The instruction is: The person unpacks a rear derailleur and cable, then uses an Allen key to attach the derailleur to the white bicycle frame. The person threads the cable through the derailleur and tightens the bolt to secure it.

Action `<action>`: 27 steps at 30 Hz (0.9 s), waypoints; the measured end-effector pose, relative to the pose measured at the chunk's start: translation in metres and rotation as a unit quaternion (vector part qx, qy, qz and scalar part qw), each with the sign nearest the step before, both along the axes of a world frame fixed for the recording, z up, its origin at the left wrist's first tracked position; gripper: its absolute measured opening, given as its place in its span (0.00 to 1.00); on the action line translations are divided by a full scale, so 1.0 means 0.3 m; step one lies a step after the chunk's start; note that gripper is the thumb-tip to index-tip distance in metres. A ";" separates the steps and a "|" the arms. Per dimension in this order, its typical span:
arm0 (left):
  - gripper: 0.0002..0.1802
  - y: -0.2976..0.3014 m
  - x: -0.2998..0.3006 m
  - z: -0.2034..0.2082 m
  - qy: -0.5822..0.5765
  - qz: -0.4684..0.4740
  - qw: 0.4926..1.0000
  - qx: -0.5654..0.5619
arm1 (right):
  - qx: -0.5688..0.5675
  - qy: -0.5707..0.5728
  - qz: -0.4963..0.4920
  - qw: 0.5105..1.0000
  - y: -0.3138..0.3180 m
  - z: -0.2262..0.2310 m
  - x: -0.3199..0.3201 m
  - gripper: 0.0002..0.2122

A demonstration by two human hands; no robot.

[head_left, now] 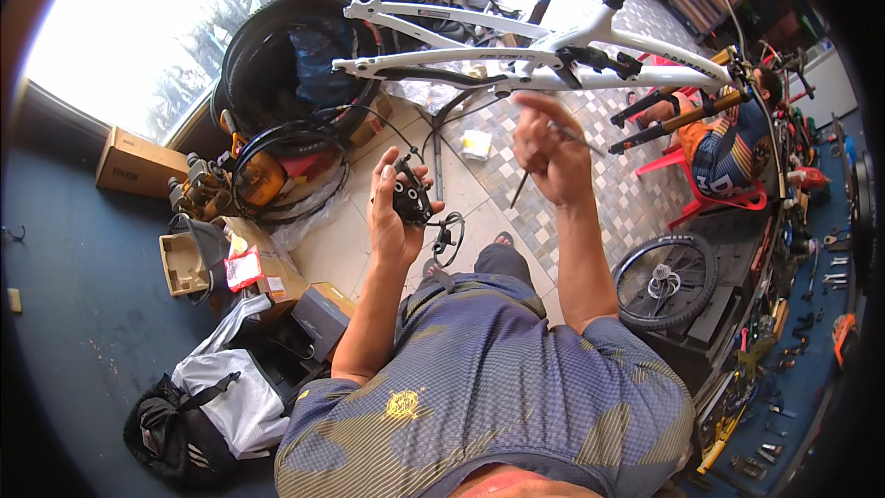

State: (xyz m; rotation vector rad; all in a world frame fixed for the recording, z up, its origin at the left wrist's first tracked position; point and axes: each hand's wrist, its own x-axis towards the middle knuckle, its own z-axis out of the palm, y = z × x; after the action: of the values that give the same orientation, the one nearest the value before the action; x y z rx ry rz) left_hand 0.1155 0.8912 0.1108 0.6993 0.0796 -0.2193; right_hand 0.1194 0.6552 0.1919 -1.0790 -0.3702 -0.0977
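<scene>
My left hand (395,212) is closed around a black brake caliper (412,197) with round silver-ringed pistons. A thin black hose (417,143) runs up from it, and a loop of black hose (448,238) hangs beside it. My right hand (550,152), slightly blurred, is raised just below the bike frame and grips a thin dark hex key (519,191). Parts of this tool stick out on both sides of the fingers; the rest is hidden. Above both hands, a white bicycle frame (636,77) is held up, with its rear end toward the left.
Tyres (249,46) and an orange machine (263,180) stand left, near cardboard boxes (138,161) and a white and black bag (230,397). Right, a person (728,143) sits on a red chair (678,171). A wheel (666,281) lies near the tool-covered bench (802,387).
</scene>
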 end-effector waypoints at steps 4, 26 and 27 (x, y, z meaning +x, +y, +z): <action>0.32 -0.025 0.060 0.045 -0.033 -0.017 0.999 -0.039 | -0.343 -0.003 -0.117 0.932 0.081 -0.032 -0.045 0.14; 0.33 -0.122 0.622 0.110 -0.082 -0.023 0.996 -0.038 | -0.262 0.058 -0.060 0.961 0.088 -0.121 0.574 0.08; 0.34 -0.120 0.640 0.126 -0.074 -0.029 0.997 -0.011 | -0.284 0.072 -0.089 0.952 0.057 -0.096 0.593 0.09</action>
State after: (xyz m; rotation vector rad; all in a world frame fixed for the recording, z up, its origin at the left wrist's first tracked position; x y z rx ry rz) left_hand 0.3076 0.8552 0.1485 0.6947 -0.0838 -0.2228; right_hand 0.2974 0.6723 0.1630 -1.6810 -0.1679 -0.0733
